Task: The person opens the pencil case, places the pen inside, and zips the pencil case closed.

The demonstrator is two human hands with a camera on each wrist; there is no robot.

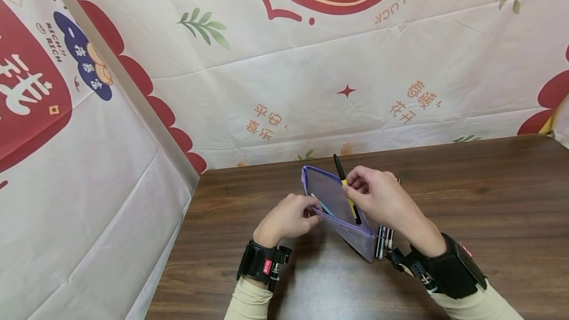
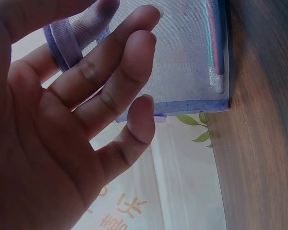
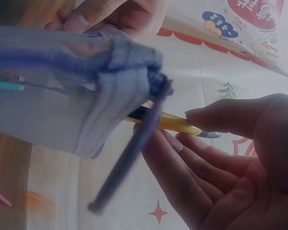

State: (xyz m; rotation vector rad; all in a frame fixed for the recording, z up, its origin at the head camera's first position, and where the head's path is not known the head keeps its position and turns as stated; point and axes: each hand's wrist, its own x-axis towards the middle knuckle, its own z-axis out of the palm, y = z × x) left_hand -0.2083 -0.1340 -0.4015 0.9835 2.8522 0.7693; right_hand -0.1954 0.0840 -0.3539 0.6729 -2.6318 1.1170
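A purple mesh zip pencil pouch (image 1: 355,236) stands on the table, its mouth spread open at the top. My left hand (image 1: 289,216) pinches the near rim of the pouch between thumb and index finger; in the left wrist view its other fingers are loosely bent. With thumb and fingertips, my right hand (image 1: 386,199) holds a yellow and black marker (image 1: 339,168), tilted over the pouch's mouth with its lower end inside the opening. Several slim pens or pencils (image 2: 213,38) show through the mesh. From the pouch's end hangs a zipper pull (image 3: 129,163), close to the right fingers.
Beside the pouch's right end, several pens (image 1: 381,242) lie on the brown wooden table (image 1: 489,201), partly hidden by the right forearm. A printed white cloth (image 1: 289,93) hangs behind the table, and another cloth (image 1: 102,186) covers the left side.
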